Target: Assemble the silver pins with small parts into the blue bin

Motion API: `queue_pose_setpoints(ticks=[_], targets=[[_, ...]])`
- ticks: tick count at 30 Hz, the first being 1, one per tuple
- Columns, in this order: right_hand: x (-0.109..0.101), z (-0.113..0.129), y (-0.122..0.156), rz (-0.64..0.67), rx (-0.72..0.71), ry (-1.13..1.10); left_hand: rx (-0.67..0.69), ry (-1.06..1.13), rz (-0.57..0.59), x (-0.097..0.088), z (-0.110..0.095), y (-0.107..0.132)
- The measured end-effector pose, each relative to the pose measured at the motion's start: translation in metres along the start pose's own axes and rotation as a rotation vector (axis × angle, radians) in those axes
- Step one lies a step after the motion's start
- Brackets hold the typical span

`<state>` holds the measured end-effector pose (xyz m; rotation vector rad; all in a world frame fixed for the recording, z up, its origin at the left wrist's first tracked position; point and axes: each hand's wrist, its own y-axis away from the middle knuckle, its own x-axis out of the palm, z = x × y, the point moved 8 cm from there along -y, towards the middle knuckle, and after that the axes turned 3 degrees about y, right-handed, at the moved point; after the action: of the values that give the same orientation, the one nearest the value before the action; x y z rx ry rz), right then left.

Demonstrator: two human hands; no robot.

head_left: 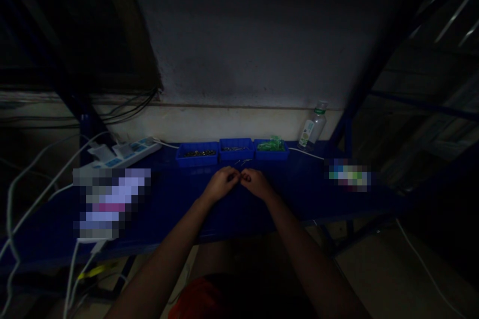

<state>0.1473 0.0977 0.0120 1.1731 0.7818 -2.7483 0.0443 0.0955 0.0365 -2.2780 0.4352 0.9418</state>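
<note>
Over the middle of the blue table (pixel 172 214), my left hand (pixel 222 182) and my right hand (pixel 256 183) meet at the fingertips. Both are closed in a pinch; whatever lies between the fingers is too small and dark to make out. Just beyond them a few thin metal pins (pixel 245 161) lie loose on the table. Behind stand three blue bins in a row. The left bin (pixel 197 161) holds small brassy metal pieces, the middle bin (pixel 236 155) thin metal pins, and the right bin (pixel 271 156) green translucent plastic pieces.
A clear plastic bottle (pixel 313 127) leans against the wall at the back right. To the left lies a white power strip (pixel 123 155) with plugs and trailing cables. Two blurred-out items (pixel 119 199) rest at the table's left and right. Blue metal posts (pixel 348 134) frame the table.
</note>
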Motion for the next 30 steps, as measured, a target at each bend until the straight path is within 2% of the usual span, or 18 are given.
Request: queue_pose_setpoints(ticks=[3,6,10,18,24,30], targets=[[-0.003,0.001,0.000,-0.020,0.007,-0.032,0.003,-0.014,-0.031,-0.003,-0.001,0.000],[-0.011,-0.002,-0.001,-0.095,0.045,-0.131,-0.003,0.022,-0.068,-0.007,0.000,0.000],[-0.017,-0.006,-0.002,-0.168,0.078,-0.264,-0.016,0.073,-0.020,0.000,0.002,-0.001],[-0.004,0.003,-0.002,-0.050,0.035,-0.388,0.004,0.073,0.091,0.014,0.010,-0.001],[0.002,-0.004,-0.004,-0.035,0.060,-0.421,0.015,0.079,0.082,0.014,0.013,-0.002],[-0.001,-0.002,-0.003,-0.057,0.069,-0.368,-0.020,0.136,0.053,0.009,0.009,-0.002]])
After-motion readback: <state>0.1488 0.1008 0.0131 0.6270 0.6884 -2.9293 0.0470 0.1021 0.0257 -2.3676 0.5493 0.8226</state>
